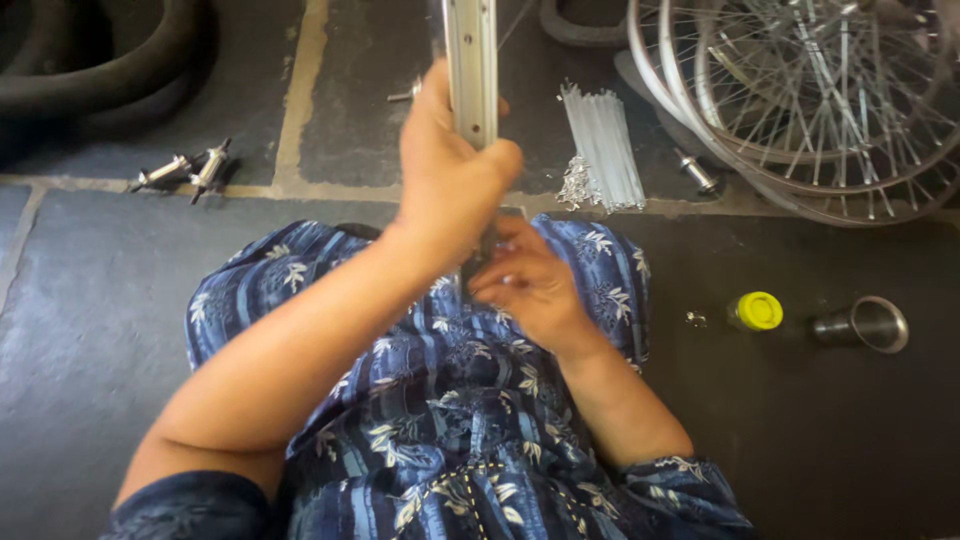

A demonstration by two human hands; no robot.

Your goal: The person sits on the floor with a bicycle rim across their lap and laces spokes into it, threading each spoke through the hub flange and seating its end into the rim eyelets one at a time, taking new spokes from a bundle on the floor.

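A silver metal wheel rim [470, 60] stands upright in front of me, seen edge-on, running up out of the top of the view. My left hand [450, 170] is wrapped around the rim's lower part and grips it. My right hand [525, 280] is below it, over my lap in blue leaf-print cloth [440, 400], with fingers curled at the rim's bottom edge. What those fingers pinch is hidden.
A bundle of loose silver spokes [603, 150] lies on the stone floor beside spoked wheels [810, 100] at top right. A yellow-capped bottle [757, 311] and a steel cup [865, 324] sit at right. Two hub axles [185, 170] and black tyres [100, 60] lie at left.
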